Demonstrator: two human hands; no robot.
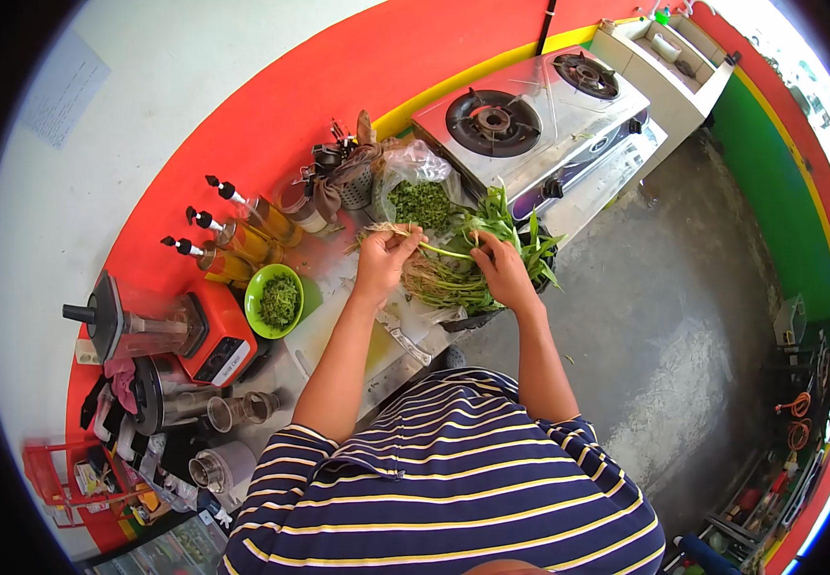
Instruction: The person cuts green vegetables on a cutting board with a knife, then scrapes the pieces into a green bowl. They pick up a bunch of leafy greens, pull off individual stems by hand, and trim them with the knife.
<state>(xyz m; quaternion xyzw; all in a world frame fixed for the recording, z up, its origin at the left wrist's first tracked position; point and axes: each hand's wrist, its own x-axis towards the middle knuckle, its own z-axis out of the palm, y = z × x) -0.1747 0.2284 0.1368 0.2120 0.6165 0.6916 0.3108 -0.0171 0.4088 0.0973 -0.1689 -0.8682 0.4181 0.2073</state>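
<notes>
Between my two hands stretches a pale green vegetable stalk (445,252), from a leafy green that looks like water spinach. My left hand (383,261) pinches its root end, where brownish roots stick out past the fingers. My right hand (501,272) is closed on the stalk near its other end. Beneath the hands lies a bunch of the same leafy greens (445,286), with roots to the left and long leaves to the right, partly over a black bag or bin. A knife (405,341) lies beside a white cutting board (324,331), nearer my body.
A green bowl (279,301) of cut greens stands left, beside a red blender (218,340) and several oil bottles (266,222). Behind the bunch sits a clear plastic bag (419,163) with small green leaves. A two-burner gas stove (539,120) is at the back right.
</notes>
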